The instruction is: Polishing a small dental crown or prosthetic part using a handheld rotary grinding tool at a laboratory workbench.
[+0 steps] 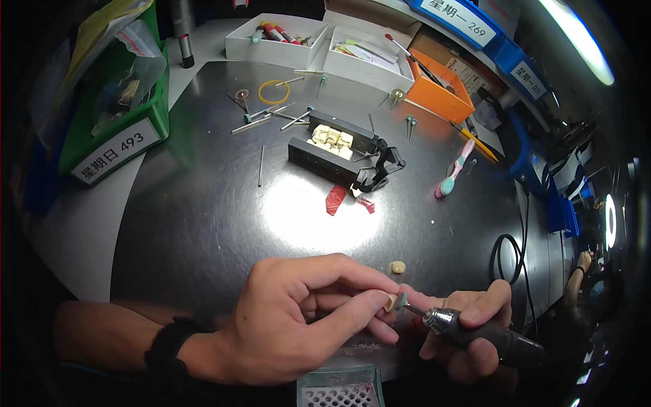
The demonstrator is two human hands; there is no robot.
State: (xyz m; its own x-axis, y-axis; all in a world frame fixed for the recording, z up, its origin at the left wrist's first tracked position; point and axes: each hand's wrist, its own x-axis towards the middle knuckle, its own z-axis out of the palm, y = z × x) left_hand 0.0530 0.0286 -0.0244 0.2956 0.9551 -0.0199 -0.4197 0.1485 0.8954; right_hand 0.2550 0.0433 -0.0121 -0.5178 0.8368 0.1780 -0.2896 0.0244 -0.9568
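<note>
Between thumb and fingertips, my left hand pinches a small cream dental crown. My right hand is wrapped round a dark rotary handpiece with a silver collar. Its grey-green grinding wheel is right at the crown; whether they touch I cannot tell. Just beyond my fingers, a second tooth-shaped piece lies on the dark metal worktop. Farther back, a black articulator holds a pale dental model. Scraps of red film lie at its near side.
Several burs and metal rods are scattered near a yellow rubber band. A pink toothbrush lies to the right, a black cord nearer. White boxes, an orange box and a green bin edge the worktop. A perforated tray is below my hands.
</note>
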